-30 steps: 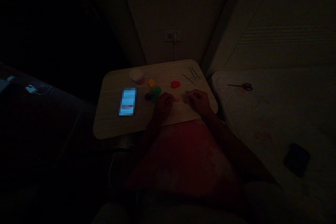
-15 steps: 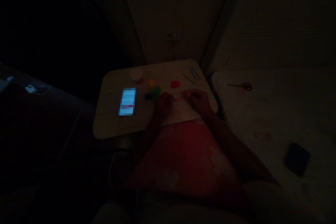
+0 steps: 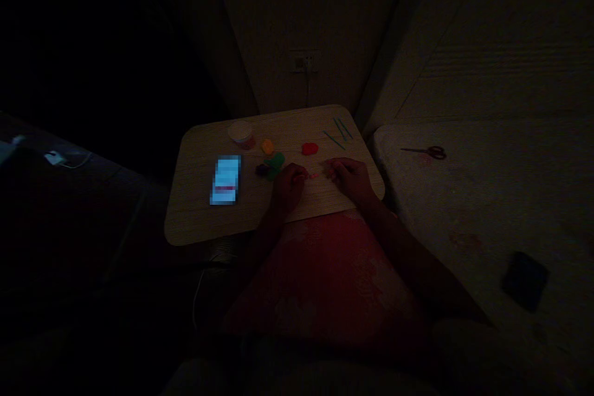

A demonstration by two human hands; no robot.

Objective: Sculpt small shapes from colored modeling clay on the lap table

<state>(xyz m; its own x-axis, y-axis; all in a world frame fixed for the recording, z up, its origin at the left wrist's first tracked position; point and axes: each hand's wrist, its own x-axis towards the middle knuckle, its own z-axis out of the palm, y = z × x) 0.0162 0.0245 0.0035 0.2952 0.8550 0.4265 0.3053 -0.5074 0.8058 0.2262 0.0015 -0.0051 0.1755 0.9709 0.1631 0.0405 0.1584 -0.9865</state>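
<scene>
In dim light my left hand [image 3: 288,184] rests low on the small wooden table, its fingers curled together. A short pinkish-red strip [image 3: 314,176], like modelling clay, lies just right of its fingertips. On the strip's other side my right hand [image 3: 351,177] has thumb and fingers pinched together. Whatever either hand holds is too dark to make out. Beyond them sits a red clay-like lump [image 3: 310,148]. Left of it are a green lump [image 3: 275,162], an orange lump [image 3: 267,146] and a dark lump [image 3: 262,170], close to my left hand.
A lit phone [image 3: 225,180] lies on the table [image 3: 195,223], with a lidded tub [image 3: 241,134] behind it. Thin green sticks [image 3: 342,130] lie at the back right. Scissors [image 3: 429,152] and a dark object [image 3: 526,281] rest on the pale surface at right.
My right hand's fingertips have shifted slightly, and the red bit seen at them before is less visible. My left hand stays nearly in place.
</scene>
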